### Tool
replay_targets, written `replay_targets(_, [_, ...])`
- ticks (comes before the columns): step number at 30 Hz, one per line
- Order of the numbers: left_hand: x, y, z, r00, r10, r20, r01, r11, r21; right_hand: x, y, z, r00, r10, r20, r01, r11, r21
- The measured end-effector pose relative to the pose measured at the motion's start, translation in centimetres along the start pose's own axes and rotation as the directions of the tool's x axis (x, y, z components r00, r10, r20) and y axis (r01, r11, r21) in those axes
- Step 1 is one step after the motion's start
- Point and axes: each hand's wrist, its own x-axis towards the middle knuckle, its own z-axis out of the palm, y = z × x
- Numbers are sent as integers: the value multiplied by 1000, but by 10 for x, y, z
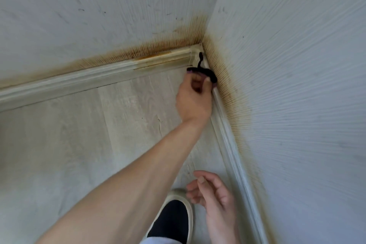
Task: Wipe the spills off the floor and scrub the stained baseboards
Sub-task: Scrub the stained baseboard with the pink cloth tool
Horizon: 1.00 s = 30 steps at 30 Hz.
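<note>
The left hand (195, 101) reaches up to the room corner at about one o'clock of centre, its forearm running diagonally from seven o'clock; its fingers are curled round a dark, blurred object (202, 70), seemingly a small brush or scrubbing tool, though what it is exactly cannot be told; a thin black part of it rises to twelve o'clock against the corner, and a purple edge shows just under the black part; the tool touches the baseboards right where they meet.

The left baseboard (95, 81) runs from nine o'clock up to the corner, pale and moulded, with an orange-brown stain along its top near the corner; the right baseboard (233, 144) runs from the corner down to five o'clock; above both, a rusty brown stain band (178, 41) spreads onto the ribbed walls, darkest at the corner and fading outward; the left wall (99, 6) carries a few small dark marks, and so does the right wall (297, 65).

The right hand (213, 194) hangs at about five o'clock, just beside the right baseboard, fingers loosely curled and holding nothing; just left of it, at six o'clock, a shoe (174, 218) with a black upper and off-white sole stands on the floor (79, 144), which is pale, wood-grained plank; a bit of light trouser fabric (156, 241) shows at the bottom edge.
</note>
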Motion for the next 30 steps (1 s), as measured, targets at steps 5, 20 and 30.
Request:
replay_targets(5, [48,30,8,981,-177,-81,175,984,-38,-6,13,2,998,38,41,-39,999,20])
replay_targets(20, [6,0,1,994,-63,88,63,998,4,-9,7,0,999,33,17,-34,998,51])
replay_targets(30, [-34,-25,-17,982,22,189,-15,999,-36,-10,16,-10,1000,30,7,-29,999,-20])
